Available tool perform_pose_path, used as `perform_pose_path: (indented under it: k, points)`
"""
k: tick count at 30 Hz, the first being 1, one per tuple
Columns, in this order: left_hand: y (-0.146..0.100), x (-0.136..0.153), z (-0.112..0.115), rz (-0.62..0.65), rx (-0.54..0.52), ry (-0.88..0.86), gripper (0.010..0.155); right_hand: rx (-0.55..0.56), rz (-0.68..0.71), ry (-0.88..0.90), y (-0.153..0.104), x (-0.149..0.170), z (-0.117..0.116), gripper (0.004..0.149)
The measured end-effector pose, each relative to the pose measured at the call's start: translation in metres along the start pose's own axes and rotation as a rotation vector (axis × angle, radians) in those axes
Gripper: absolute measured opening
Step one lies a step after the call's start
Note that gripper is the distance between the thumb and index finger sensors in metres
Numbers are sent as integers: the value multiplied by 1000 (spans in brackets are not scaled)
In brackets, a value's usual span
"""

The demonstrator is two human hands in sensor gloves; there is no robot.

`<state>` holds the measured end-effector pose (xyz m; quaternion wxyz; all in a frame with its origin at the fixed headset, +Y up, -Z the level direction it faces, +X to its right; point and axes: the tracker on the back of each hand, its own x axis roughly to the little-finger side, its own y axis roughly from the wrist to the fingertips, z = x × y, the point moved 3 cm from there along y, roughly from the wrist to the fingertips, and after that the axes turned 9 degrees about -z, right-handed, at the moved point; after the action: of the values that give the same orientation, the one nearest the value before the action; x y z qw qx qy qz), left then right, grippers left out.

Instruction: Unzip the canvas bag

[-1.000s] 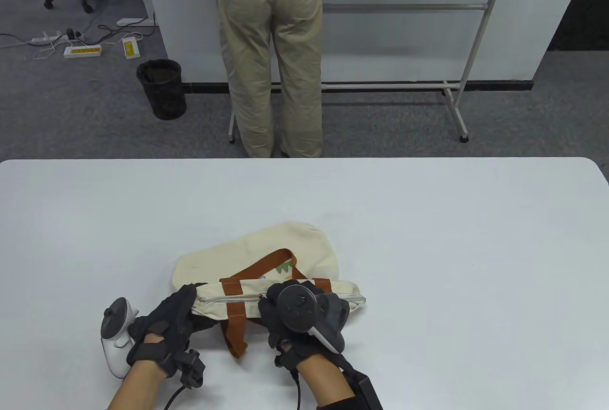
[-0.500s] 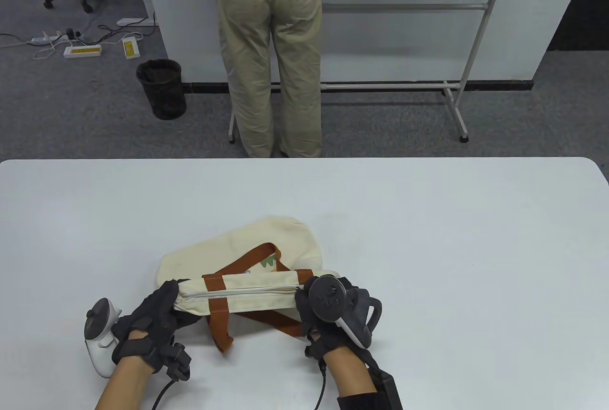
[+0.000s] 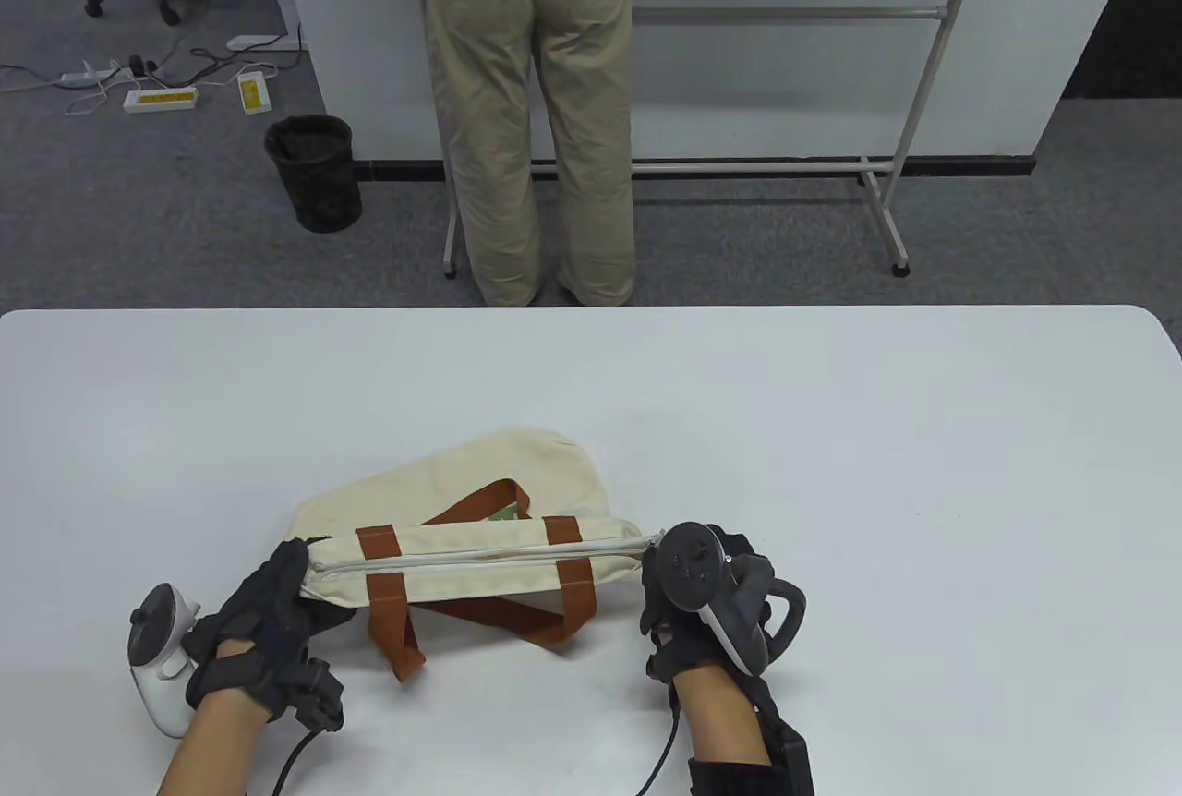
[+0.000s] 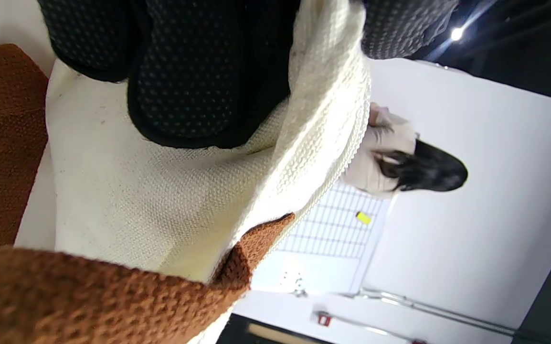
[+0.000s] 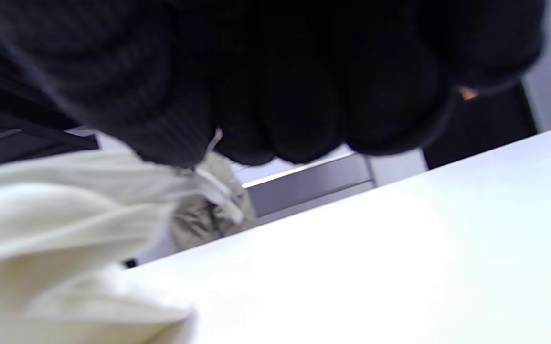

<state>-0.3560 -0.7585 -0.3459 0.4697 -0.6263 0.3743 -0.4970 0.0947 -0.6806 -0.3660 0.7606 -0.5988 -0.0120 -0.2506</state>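
Note:
A cream canvas bag (image 3: 480, 567) with brown straps (image 3: 392, 621) lies on the white table (image 3: 831, 464) near its front edge. Its zipper (image 3: 462, 556) runs along the top, left to right. My left hand (image 3: 277, 597) grips the bag's left end; in the left wrist view its fingers (image 4: 185, 95) press into the cream fabric (image 4: 161, 205). My right hand (image 3: 654, 567) is at the zipper's right end, fingers curled. In the right wrist view its fingers (image 5: 280, 95) pinch a small metal zipper pull (image 5: 213, 141) beside the bag (image 5: 56, 210).
A person in beige trousers (image 3: 531, 94) stands just beyond the table's far edge. A whiteboard stand (image 3: 886, 186) and a black bin (image 3: 314, 173) are on the floor behind. Cables trail from both wrists off the table's front edge.
My right hand has slid right along the zipper from the bag's middle to its right end. My left hand and the bag's left end have shifted left, stretching the bag out.

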Motion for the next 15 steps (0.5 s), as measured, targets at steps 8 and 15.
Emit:
perform_pose_path:
  k: [8, 15]
  points:
    - [0, -1, 2, 9, 6, -12, 48, 50, -6, 60, -2, 1, 9, 48]
    - [1, -2, 9, 12, 31, 13, 48, -4, 204, 201, -11, -17, 8, 77]
